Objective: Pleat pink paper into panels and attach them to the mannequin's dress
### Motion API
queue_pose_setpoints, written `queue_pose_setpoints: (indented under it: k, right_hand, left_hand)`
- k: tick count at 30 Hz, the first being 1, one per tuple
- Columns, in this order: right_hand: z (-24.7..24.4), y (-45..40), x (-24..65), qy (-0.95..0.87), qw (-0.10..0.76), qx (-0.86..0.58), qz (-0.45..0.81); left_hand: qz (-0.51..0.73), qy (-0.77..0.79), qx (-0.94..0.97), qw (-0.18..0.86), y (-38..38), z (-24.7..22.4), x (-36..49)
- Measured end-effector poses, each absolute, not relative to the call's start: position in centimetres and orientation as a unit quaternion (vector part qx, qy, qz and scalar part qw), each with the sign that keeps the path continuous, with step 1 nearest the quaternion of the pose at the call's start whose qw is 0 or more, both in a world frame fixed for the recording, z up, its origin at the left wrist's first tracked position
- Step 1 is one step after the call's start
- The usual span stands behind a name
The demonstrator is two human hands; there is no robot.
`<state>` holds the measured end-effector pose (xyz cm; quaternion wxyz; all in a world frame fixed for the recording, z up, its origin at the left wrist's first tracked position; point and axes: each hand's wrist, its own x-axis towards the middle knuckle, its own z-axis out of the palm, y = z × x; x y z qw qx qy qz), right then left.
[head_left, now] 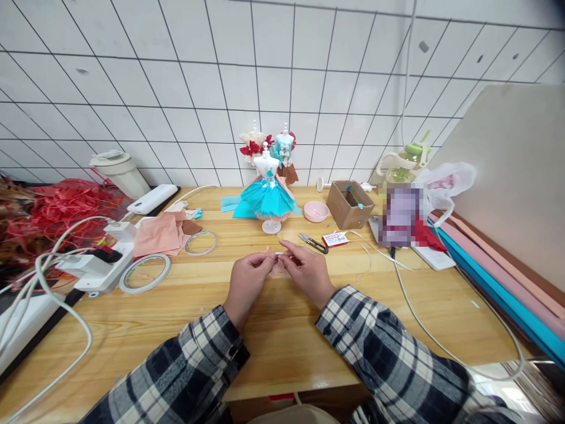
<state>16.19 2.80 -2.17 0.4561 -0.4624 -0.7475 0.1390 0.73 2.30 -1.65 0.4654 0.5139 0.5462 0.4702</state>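
Observation:
My left hand and my right hand meet over the middle of the wooden table. Both pinch a small piece of pale pink crepe paper, mostly covered by my fingers; a narrow white strip shows along its top. Just beyond my hands stands a small white dress form wearing a turquoise paper skirt. Thread snips lie to the right of my right hand, beside a small red and white box.
Two more dressed forms stand behind. A pink bowl and cardboard box sit at the back right. Tape rolls, peach paper and a power strip with trailing cables are at left. Coloured paper rolls line the right edge.

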Motion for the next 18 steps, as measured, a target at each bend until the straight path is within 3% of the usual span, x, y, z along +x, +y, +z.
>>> queue_pose_setpoints:
  k: [6, 18]
  right_hand:
    - [-2.2, 2.6, 16.2, -0.767, 0.452, -0.445, 0.097]
    - [-2.3, 2.6, 16.3, -0.778, 0.425, -0.448, 0.113]
  left_hand:
    - [0.487, 0.540, 0.486, 0.486, 2.3, -1.4, 0.7]
    - [0.444, 0.575, 0.602, 0.332, 1.9, -0.7, 0.7]
